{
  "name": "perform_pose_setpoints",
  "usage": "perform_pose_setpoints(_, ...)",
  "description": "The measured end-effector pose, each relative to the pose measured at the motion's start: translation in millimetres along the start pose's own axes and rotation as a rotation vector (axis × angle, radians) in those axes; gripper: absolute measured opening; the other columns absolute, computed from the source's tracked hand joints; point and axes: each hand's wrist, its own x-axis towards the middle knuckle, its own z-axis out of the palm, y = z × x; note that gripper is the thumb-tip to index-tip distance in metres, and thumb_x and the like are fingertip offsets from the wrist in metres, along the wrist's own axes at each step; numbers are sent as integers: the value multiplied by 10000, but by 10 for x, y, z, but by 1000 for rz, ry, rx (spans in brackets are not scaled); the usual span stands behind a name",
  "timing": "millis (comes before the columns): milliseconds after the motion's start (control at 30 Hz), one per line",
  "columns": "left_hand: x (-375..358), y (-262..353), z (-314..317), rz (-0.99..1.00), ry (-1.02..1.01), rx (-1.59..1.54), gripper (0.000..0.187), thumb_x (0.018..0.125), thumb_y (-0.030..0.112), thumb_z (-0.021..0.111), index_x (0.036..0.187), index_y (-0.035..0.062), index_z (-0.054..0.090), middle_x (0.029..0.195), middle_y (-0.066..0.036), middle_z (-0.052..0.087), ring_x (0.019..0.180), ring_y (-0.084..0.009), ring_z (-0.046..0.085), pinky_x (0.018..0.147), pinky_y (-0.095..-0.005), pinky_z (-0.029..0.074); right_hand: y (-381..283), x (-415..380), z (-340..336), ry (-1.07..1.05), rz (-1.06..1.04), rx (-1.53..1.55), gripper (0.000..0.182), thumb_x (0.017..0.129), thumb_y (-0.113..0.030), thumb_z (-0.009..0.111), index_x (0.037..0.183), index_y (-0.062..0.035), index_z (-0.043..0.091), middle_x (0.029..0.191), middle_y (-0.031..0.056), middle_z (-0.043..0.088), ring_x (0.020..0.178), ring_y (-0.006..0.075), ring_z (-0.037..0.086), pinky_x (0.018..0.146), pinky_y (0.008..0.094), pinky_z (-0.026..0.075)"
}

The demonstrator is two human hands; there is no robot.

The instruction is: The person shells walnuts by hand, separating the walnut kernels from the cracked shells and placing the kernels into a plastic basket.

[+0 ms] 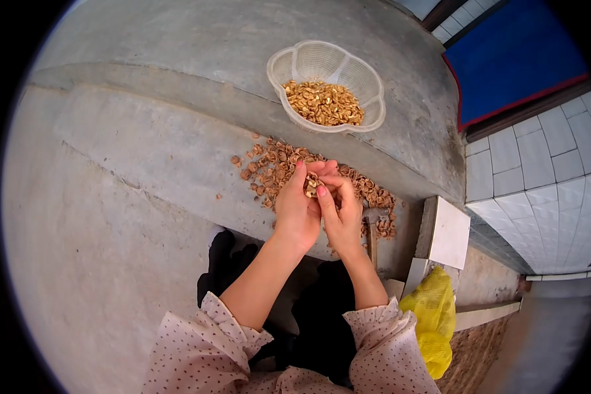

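Note:
A cracked walnut (312, 184) is held between both hands at the middle of the view, pale kernel showing in its brown shell. My left hand (295, 209) cups it from the left, fingers curled around it. From the right, my right hand (341, 211) pinches it with thumb and fingers. Beneath and behind the hands lies a spread of broken walnut shells (269, 172) on the concrete. Beyond them, a translucent scalloped basket (373, 98) holds many shelled kernels (323, 104).
A hammer (372, 240) stands among the shells, right of my right hand. The basket rests on a raised concrete step (177, 77). At the right are a white-tiled block (449, 233), a yellow mesh bag (432, 315) and a blue curtain (515, 62).

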Motion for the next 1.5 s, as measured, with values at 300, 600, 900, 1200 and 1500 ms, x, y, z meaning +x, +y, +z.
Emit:
perform_pose_setpoints(300, 39, 40, -7, -48, -14, -6, 240, 958, 266, 399, 978, 62, 523, 1076, -88, 574, 1074, -199, 521, 885, -346, 436, -171, -14, -86, 24, -225, -249, 263, 717, 23, 666, 954, -24, 561, 987, 109, 616, 742, 191, 601, 625, 280, 487)
perform_pose_setpoints(600, 3, -29, 21, 21, -18, 211, 197, 905, 154, 522, 1042, 19, 563, 1024, -77, 593, 950, -149, 568, 809, -263, 477, -241, 53, -181, -37, -173, -298, 261, 702, 19, 657, 941, -18, 559, 1033, 128, 576, 929, 268, 585, 771, 349, 485)
perform_pose_setpoints(900, 50, -78, -64, 4, -62, 107, 180, 894, 118, 525, 1024, 1, 567, 1022, -86, 592, 941, -171, 566, 823, -291, 478, -130, 99, -296, -20, -7, -138, 345, 662, 44, 698, 983, -24, 589, 879, 51, 521, 691, 120, 502, 625, 239, 467)
perform_pose_setpoints(1200, -14, -84, 73, -30, -27, 293, 212, 835, 40, 601, 1041, -7, 581, 974, -55, 595, 856, -131, 580, 763, -237, 500, -162, 121, -352, 119, 82, -82, 319, 678, 73, 684, 968, -41, 615, 894, 53, 543, 663, 92, 531, 597, 216, 479)
perform_pose_setpoints(1500, 2, -78, 36, -4, 11, 239, 229, 839, 25, 583, 1065, -10, 584, 1010, -57, 593, 888, -130, 571, 808, -237, 485, -127, 127, -417, 33, 186, 123, 297, 725, 55, 678, 1008, -23, 631, 998, 53, 547, 767, 90, 592, 675, 201, 517)
